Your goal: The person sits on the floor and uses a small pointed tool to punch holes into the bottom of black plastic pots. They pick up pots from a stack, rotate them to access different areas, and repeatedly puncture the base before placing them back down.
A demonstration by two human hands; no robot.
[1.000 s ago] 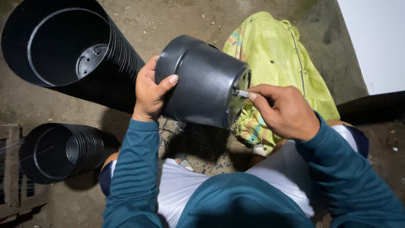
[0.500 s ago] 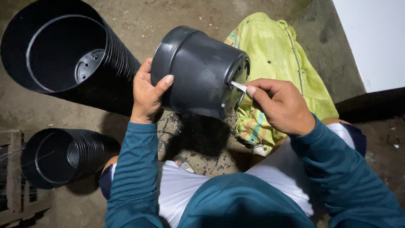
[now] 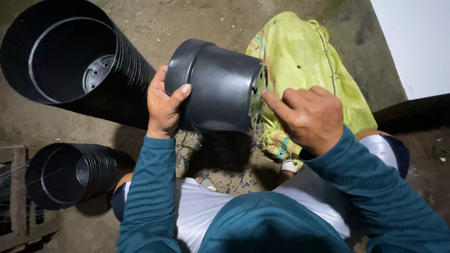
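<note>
Gripping the pot at its rim, my left hand holds it on its side in the air above my lap, thumb across the wall, base turned rightward. My right hand is closed, its forefinger tip touching the base; whether it pinches anything I cannot tell. A yellow sack lies on the ground behind that hand. Two stacks of black pots lie to the left: a big stack and a small stack nearer me.
</note>
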